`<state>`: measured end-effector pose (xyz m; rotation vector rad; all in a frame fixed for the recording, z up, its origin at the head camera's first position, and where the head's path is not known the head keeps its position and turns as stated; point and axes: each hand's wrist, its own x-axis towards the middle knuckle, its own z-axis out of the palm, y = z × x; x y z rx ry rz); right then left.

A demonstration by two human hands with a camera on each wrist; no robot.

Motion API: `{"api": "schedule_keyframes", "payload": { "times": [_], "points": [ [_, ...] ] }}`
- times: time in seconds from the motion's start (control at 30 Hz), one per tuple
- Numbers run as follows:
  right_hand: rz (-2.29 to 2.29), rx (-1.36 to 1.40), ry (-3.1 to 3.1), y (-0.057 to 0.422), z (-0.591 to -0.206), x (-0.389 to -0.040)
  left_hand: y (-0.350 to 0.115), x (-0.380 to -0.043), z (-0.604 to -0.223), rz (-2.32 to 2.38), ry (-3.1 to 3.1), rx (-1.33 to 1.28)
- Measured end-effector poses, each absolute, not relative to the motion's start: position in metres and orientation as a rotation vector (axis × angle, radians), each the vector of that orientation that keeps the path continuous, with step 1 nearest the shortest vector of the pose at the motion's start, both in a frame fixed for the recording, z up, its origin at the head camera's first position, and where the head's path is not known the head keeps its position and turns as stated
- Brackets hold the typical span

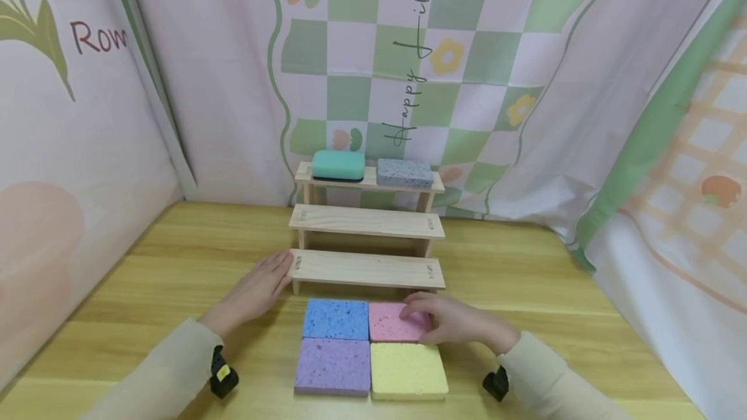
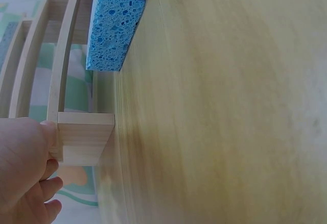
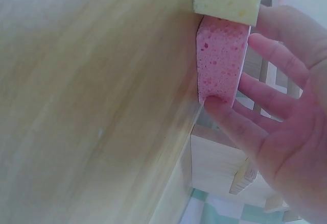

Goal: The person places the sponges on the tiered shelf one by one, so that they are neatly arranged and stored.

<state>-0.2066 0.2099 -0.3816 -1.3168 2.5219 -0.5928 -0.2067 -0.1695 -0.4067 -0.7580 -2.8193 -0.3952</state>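
Note:
My left hand [image 1: 259, 285] rests its fingertips against the left end of the bottom step of a three-tier wooden stand [image 1: 367, 269]; its other fingers hang loosely in the left wrist view. My right hand [image 1: 452, 319] spreads over a pink sponge [image 1: 392, 321], which lies flat on the table. In the right wrist view, a fingertip touches the pink sponge's end and the other fingers reach across its upper face. Beside it lie a blue sponge [image 1: 335, 319], a purple sponge [image 1: 332, 366] and a yellow sponge [image 1: 408, 371], forming a two-by-two block in front of the stand.
On the stand's top tier sit a turquoise block with a dark base [image 1: 338, 166] and a grey-blue speckled sponge [image 1: 404, 173]. Printed curtains [image 1: 233, 83] hang behind and at both sides of the wooden table [image 1: 502, 264].

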Motion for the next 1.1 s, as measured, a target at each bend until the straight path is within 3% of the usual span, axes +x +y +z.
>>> {"api": "schedule_keyframes", "payload": {
  "times": [1.1],
  "points": [
    [-0.581,-1.417,2.589,0.211,-0.361,-0.2,-0.169,-0.206,-0.406,-0.381,-2.799,-0.772]
  ]
}}
